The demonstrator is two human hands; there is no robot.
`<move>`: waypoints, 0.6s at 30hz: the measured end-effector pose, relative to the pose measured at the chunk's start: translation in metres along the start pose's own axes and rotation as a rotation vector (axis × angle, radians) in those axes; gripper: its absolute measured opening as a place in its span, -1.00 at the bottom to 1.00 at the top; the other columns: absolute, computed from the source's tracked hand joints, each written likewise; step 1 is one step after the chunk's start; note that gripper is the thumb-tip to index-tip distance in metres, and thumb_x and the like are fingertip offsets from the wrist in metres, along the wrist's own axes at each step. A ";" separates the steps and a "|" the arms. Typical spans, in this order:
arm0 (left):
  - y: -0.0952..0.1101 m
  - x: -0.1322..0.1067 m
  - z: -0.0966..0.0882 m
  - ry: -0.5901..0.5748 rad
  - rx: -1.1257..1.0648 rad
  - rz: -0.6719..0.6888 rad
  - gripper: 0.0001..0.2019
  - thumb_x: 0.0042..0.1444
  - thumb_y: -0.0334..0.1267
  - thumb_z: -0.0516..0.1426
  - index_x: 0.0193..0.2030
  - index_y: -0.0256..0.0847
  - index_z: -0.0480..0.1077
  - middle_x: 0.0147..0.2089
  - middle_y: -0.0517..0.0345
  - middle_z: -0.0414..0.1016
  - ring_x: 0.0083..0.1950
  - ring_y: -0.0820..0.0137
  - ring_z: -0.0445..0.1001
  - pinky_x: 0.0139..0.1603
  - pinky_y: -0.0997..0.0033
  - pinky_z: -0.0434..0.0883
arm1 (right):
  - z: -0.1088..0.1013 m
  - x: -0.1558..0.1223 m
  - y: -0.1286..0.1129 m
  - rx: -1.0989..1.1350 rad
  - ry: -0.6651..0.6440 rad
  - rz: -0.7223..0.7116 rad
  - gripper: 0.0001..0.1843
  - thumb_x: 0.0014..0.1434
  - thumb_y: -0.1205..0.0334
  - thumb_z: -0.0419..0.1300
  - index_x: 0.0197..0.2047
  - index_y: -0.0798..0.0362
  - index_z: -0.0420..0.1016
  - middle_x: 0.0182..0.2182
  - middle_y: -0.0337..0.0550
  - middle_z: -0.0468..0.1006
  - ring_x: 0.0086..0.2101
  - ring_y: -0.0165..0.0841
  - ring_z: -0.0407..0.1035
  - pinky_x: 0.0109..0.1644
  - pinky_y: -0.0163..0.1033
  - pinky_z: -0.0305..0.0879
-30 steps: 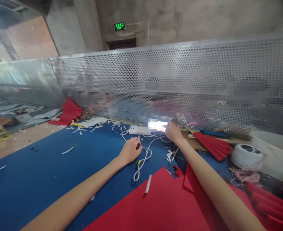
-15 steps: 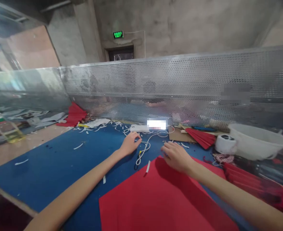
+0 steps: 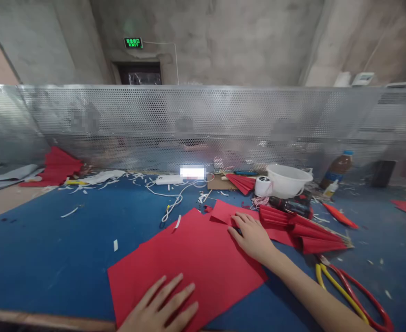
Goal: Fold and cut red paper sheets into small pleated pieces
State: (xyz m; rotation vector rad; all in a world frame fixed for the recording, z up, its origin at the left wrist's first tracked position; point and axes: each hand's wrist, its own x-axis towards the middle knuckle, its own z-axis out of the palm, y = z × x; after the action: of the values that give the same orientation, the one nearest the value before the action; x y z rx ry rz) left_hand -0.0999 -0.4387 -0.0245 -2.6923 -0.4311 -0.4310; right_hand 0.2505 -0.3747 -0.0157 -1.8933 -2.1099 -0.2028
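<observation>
A large red sheet (image 3: 203, 249), paper or thin cloth, lies flat on the blue tabletop. On its near left part my left hand (image 3: 161, 306) rests with the fingers spread, partly cut off by the lower edge of the view. My right hand (image 3: 253, 237) lies over the sheet's far right part, fingers stretched out. By its fingertips, a smaller red flap (image 3: 222, 211) sits on top of the sheet. Pleated red pieces (image 3: 313, 233) with thin sticks lie just right of my right hand. A white strip (image 3: 178, 222) rests on the sheet's far left edge.
Scissors (image 3: 348, 288) with red and yellow handles lie near my right forearm. Farther back are a power drill (image 3: 289, 206), a white basin (image 3: 287, 180), a brown bottle (image 3: 339, 170) and a white cord (image 3: 171, 207). A perforated metal screen (image 3: 147, 120) closes off the back.
My view has swung right. My left hand has come back from the cord area onto the near part of the red sheet. My right hand has lowered onto the sheet's far right part.
</observation>
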 end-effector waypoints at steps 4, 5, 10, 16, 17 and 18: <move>-0.010 -0.013 -0.017 0.027 0.051 -0.061 -0.44 0.22 -0.13 0.16 0.37 0.05 0.31 0.25 0.17 0.52 0.18 0.18 0.50 0.05 0.30 0.52 | -0.007 0.002 0.001 -0.006 0.015 -0.018 -0.71 0.43 0.10 0.04 0.04 -0.02 0.52 0.07 -0.04 0.58 0.05 -0.18 0.45 0.03 -0.19 0.35; -0.012 -0.016 -0.024 0.046 0.051 -0.070 -0.47 0.21 -0.14 0.16 0.34 0.04 0.35 0.23 0.18 0.54 0.15 0.19 0.53 0.02 0.32 0.53 | -0.008 0.002 0.001 -0.012 0.019 -0.016 -0.73 0.43 0.10 0.05 0.02 -0.02 0.51 0.05 -0.05 0.59 0.05 -0.19 0.46 -0.01 -0.21 0.37; -0.024 -0.039 -0.044 -0.016 0.038 -0.066 -0.59 0.25 -0.26 0.12 0.23 0.03 0.45 0.15 0.24 0.60 0.08 0.29 0.59 0.00 0.45 0.55 | -0.012 0.002 0.002 -0.061 0.016 -0.001 -0.78 0.44 0.11 0.08 -0.11 0.01 0.50 -0.10 -0.02 0.60 -0.04 -0.15 0.49 -0.29 -0.26 0.34; -0.063 -0.085 -0.035 0.032 0.058 -0.108 -0.27 0.14 -0.55 -0.07 0.42 0.09 0.23 0.16 0.23 0.59 0.06 0.31 0.62 0.05 0.42 0.54 | -0.013 0.004 0.001 -0.130 -0.013 -0.045 -0.83 0.44 0.24 0.08 -0.14 0.01 0.49 -0.19 -0.01 0.60 -0.12 -0.14 0.53 -0.35 -0.26 0.28; -0.073 -0.093 -0.036 0.048 0.061 -0.103 -0.23 0.13 -0.56 -0.08 0.46 0.10 0.15 0.16 0.24 0.58 0.05 0.32 0.63 0.03 0.43 0.55 | -0.014 0.004 0.000 -0.139 -0.017 -0.053 -0.83 0.43 0.30 0.07 -0.14 0.01 0.49 -0.20 -0.01 0.60 -0.14 -0.15 0.53 -0.35 -0.26 0.28; -0.082 -0.100 -0.038 0.021 0.051 -0.090 -0.20 0.13 -0.55 -0.09 0.50 0.12 0.03 0.18 0.27 0.57 0.06 0.35 0.63 0.01 0.44 0.57 | -0.015 0.003 -0.001 -0.147 -0.020 -0.060 -0.82 0.41 0.37 0.06 -0.14 0.01 0.49 -0.21 -0.01 0.60 -0.15 -0.15 0.53 -0.34 -0.26 0.27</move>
State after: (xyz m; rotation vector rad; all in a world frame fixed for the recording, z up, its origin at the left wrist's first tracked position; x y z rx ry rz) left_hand -0.2285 -0.4053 -0.0003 -2.6241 -0.5511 -0.4673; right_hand 0.2514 -0.3762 -0.0002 -1.9204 -2.2224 -0.3630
